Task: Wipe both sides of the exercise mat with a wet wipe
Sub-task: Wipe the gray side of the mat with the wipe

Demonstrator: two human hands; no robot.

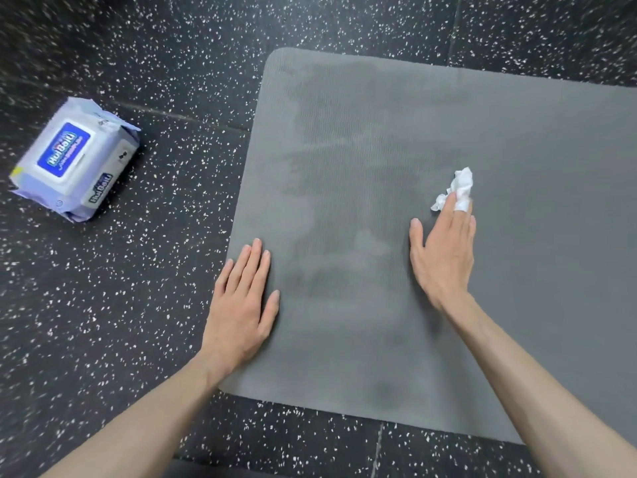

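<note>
**Caller:** Here's the exercise mat (396, 270), grey, flat on a black speckled floor (120, 305), one rounded corner at the far left and the right part running out of view. What's your read on handling it?

**Analyst:** Soft and light, I'd judge. Thin foam, faint ripple texture, so it should flop rather than hold shape. It looks grippy, not slippery. For the flip, I'd take it by the near edge or a corner and peel it over.

**Caller:** And the left hand (241, 301)?

**Analyst:** Flat, fingers straight and together, pressing down across the mat's left edge, partly on the floor. It grips nothing; my guess is it pins the mat so it doesn't creep.

**Caller:** The right hand (444, 246) is mid-mat.

**Analyst:** Fingers extended, with the wet wipe (456, 188) bunched at the fingertips and lapped over one finger, pressed to the mat. Whether a finger pinches it, I can't tell. The wipe is a limp, crumpled white scrap, easily torn I'd think.

**Caller:** The surface?

**Analyst:** Darker, patchy streaks down the left part look like damp; further right it's more even.

**Caller:** And the wipes pack (74, 160) sits well to the left, lid closed.
</note>
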